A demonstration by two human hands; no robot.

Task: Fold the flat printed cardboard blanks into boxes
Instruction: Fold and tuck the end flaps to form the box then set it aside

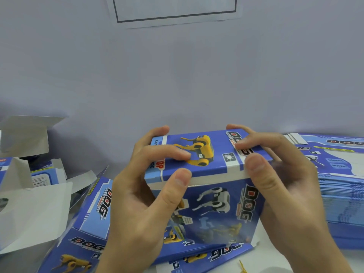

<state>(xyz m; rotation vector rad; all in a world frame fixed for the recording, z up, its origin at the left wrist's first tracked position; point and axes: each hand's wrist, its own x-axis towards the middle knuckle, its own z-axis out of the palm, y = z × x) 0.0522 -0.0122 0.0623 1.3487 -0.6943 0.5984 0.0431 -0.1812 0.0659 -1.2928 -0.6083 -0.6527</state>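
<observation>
- Far left of the box in my hands, I see opened boxes (29, 154) with grey-white flaps standing up, close to the wall (177, 75).
- Nearer, left of and below that box, folded boxes (88, 223) lie tipped on their sides, blue with "DOG" lettering and a yellow robot dog.
- My left hand (141, 196) grips the box's left end: fingers curled over the top panel, thumb pressed on the front upper edge.
- The box (208, 186) itself sits at centre, held up between both hands; its top shows a yellow dog, its front a white one.
- My right hand (279, 184) grips the right end the same way, fingertips curled onto the top, thumb on the front edge.
- Right of the box, a stack of flat blanks (342, 184) lies on the white table (266, 261), just beside my right hand.
- Below the box, a small yellow scrap (242, 267) lies on the table; I cannot tell what it is.
</observation>
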